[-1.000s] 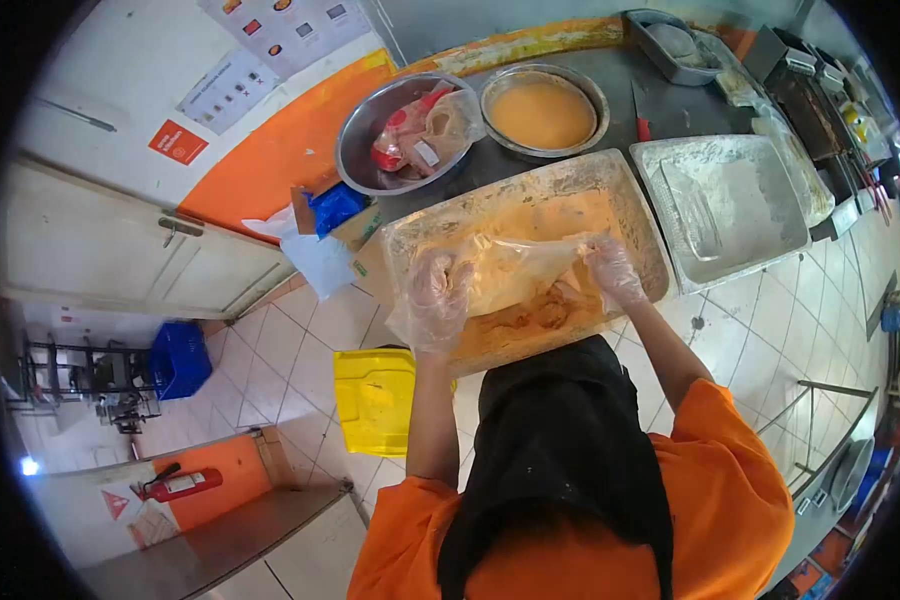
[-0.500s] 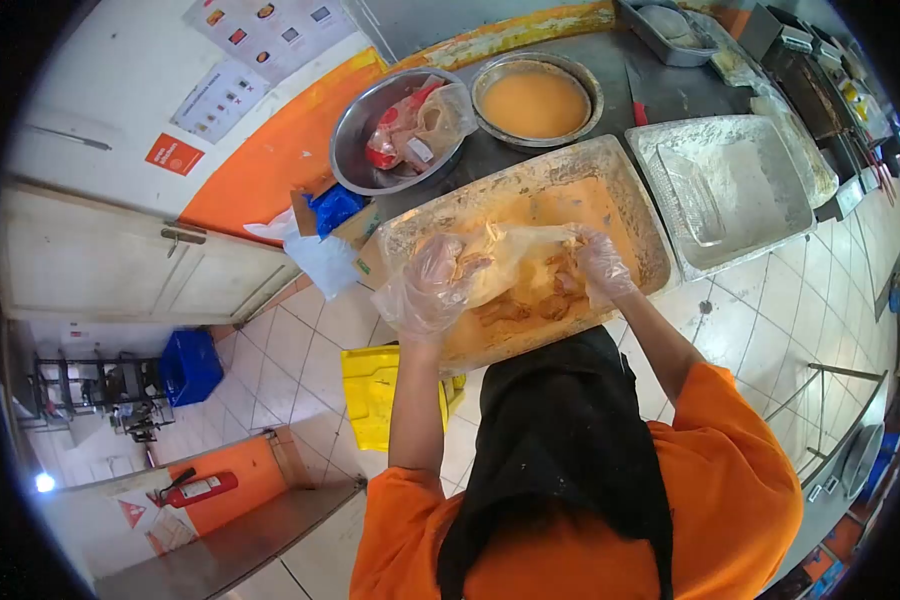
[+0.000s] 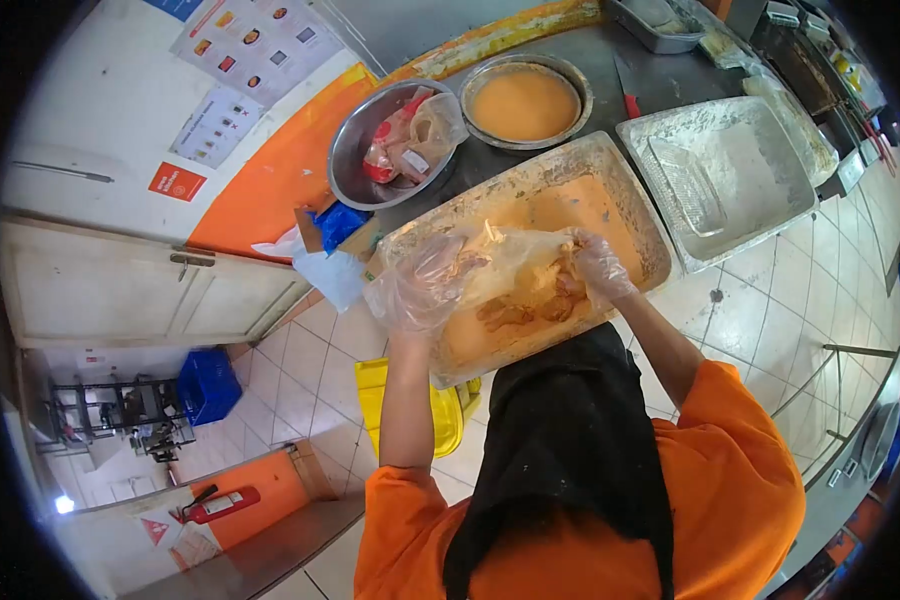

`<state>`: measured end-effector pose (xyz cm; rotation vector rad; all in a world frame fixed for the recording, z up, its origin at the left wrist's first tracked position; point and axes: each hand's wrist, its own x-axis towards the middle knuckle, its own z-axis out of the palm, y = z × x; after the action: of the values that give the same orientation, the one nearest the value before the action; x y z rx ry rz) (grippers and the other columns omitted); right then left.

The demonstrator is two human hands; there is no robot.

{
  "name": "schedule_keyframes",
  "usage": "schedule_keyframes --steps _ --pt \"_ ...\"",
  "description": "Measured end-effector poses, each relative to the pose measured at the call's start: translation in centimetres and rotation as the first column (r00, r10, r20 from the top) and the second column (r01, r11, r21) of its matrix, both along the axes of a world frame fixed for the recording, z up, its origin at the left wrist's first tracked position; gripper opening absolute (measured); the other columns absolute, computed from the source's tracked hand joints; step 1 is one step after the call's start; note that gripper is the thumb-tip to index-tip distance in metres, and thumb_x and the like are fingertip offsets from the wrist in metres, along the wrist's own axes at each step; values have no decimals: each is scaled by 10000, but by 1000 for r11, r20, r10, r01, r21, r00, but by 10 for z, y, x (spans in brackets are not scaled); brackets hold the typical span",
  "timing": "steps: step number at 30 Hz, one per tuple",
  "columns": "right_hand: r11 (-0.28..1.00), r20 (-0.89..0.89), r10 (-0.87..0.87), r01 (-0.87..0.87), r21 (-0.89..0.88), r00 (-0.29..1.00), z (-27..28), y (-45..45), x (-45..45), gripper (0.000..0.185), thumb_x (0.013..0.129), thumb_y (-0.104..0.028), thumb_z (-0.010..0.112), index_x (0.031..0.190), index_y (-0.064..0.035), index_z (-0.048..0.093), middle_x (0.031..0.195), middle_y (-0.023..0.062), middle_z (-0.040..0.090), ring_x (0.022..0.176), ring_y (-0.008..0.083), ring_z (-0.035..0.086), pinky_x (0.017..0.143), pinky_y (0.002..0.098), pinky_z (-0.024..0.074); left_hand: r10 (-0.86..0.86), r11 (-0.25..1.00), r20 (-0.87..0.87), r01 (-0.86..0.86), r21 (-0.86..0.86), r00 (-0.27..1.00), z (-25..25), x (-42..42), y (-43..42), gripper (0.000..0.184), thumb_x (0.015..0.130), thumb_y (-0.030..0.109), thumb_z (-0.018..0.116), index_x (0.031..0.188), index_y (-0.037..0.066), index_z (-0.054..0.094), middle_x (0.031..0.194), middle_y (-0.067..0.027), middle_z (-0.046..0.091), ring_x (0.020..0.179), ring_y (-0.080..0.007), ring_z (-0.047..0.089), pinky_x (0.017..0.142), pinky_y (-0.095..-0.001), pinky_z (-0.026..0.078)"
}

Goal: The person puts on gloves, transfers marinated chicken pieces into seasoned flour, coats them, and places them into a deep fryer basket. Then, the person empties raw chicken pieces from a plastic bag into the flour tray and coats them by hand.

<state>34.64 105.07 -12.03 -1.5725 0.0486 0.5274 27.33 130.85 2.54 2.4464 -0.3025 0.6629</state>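
A clear plastic bag, smeared with orange, is stretched between my gloved hands above a large tray. My left hand, in a loose clear glove, grips the bag's left side. Closed on its right end is my right hand, also gloved. Below the bag, pieces of coated meat lie in the tray's orange coating; the bag partly hides them. I cannot tell whether anything is inside the bag.
Behind the tray stand a metal bowl with bagged items and a pan of orange liquid. A floury tray with a wire basket stands at right, near a red-handled knife. A yellow plastic object is on the floor.
The view has shifted slightly. Both hands still hold the bag over the tray, and a little more of the coated meat shows beneath it.
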Motion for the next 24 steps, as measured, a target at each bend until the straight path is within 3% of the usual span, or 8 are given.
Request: schedule_keyframes --steps 3,5,7,10,13,19,22,24 --pt "999 259 34 -31 -15 965 -15 -4 -1 222 942 -95 554 1148 -108 635 793 3 593 661 125 547 557 285 491 -11 1000 -16 11 1 1000 5 5 2 282 731 147 795 968 23 706 937 -139 708 846 -315 682 746 -389 536" --pt "998 158 -10 1 58 987 -15 -5 -1 229 940 -113 581 1162 -87 630 812 7 611 645 115 540 558 273 484 -9 1000 -26 9 12 1000 7 6 3 278 728 154 808 960 29 717 946 -132 715 854 -292 689 753 -371 543" --pt "985 -218 -44 79 156 975 8 1 -2 251 933 -125 603 1175 -63 624 858 14 635 639 103 535 566 254 480 -9 1000 -48 10 24 999 11 8 4 286 722 179 836 959 51 740 970 -115 731 868 -251 702 773 -342 559" --pt "918 -181 56 21 395 982 -10 0 1 228 907 -102 587 1114 -21 639 933 62 649 651 119 587 609 270 520 15 999 -112 -19 -39 994 24 9 -4 284 726 182 830 960 51 739 965 -106 732 862 -247 699 772 -334 556" --pt "972 -64 230 -233 -43 971 20 15 -2 245 898 -151 618 1107 -28 653 1006 66 656 722 144 617 643 295 517 -13 999 -103 9 -40 995 26 15 -3 254 736 177 815 929 38 727 931 -112 723 830 -263 689 738 -340 546" --pt "999 212 30 -26 -25 977 -76 33 16 225 852 -205 664 1015 -56 709 914 101 705 833 197 652 744 327 501 -2 1000 -17 1 -26 1000 34 13 3 244 742 154 802 877 -7 679 858 -154 679 764 -324 649 664 -372 509" --pt "977 516 149 -46 -207 844 -19 27 16 209 842 -209 644 994 -88 719 960 124 706 881 245 669 773 347 502 -5 995 21 7 -104 1000 19 11 13 258 738 151 807 879 -18 672 856 -166 676 773 -346 644 683 -380 510" --pt "961 515 212 -81 -265 831 -18 21 18 181 850 -187 611 964 -103 724 969 125 700 884 267 667 790 362 507 37 993 30 -33 -112 999 12 6 18 247 742 132 804 877 -28 673 852 -172 677 772 -349 646 693 -383 510"
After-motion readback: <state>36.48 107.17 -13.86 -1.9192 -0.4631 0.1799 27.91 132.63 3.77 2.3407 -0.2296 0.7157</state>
